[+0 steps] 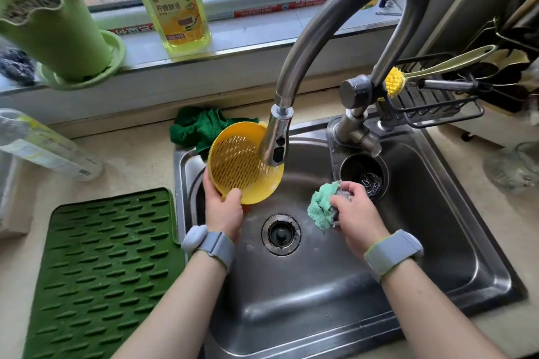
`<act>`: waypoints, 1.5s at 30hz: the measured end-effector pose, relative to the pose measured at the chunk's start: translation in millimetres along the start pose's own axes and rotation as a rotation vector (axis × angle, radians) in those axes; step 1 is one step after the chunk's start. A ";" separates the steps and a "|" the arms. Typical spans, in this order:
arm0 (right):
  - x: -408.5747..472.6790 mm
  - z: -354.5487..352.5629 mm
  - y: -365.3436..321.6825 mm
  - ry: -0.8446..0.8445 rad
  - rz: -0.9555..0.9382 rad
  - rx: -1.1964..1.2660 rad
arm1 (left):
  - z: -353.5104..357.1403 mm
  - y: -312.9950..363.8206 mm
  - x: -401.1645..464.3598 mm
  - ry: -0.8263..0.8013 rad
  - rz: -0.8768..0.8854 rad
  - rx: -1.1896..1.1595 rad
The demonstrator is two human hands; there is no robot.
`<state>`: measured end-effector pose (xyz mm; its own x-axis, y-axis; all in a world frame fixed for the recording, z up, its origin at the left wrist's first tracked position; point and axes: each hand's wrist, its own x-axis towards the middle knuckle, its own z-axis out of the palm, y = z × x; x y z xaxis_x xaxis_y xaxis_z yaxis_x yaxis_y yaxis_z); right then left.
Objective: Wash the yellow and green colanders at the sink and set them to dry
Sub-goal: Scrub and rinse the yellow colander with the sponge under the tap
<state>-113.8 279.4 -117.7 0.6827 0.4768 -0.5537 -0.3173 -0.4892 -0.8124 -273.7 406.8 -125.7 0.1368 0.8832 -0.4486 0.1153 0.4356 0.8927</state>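
The left hand [223, 208] grips the yellow colander [243, 162] by its near rim, thumb inside the bowl and fingers behind, holding it tilted on edge over the sink [335, 300] so its slotted inside faces the person. Just above and right of that hand, the faucet [275, 143] head hangs over the colander's right rim and sprays thin streams of water into it. The colander holds nothing but the water running through.

The right hand [354, 213] is clenched around a crumpled light green cloth [320, 208] with a grey side, held above the sink bottom, apart from the colander. Between the two hands and slightly nearer the person lies the drain [281, 234], its strainer in place. Just beyond the right hand, a round well [363, 173] in the sink corner holds a steel scourer [370, 182].

Beyond the left hand, a dark green rag [198, 128] lies bunched on the table [131, 160], touching the sink rim behind the colander. Left of the left forearm, a ridged green mat [105, 274] lies flat on the table with nothing on it. Beyond and right of the right hand, a wire rack [431, 105] carries a yellow-headed brush [395, 84]. On the windowsill far beyond the hands stand a bottle [172, 0] of yellow liquid and a green pot [58, 26] with soil and a plant. The green colander cannot be made out.
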 end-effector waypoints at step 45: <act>9.3 92.8 -26.1 -0.155 -0.611 -1.039 | 4.6 0.9 -6.9 -0.255 -0.056 0.090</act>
<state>-160.3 364.3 -118.6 0.4270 0.8808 -0.2048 0.7561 -0.4720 -0.4533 -270.0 400.3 -122.0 0.3696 0.7807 -0.5039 0.2154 0.4556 0.8638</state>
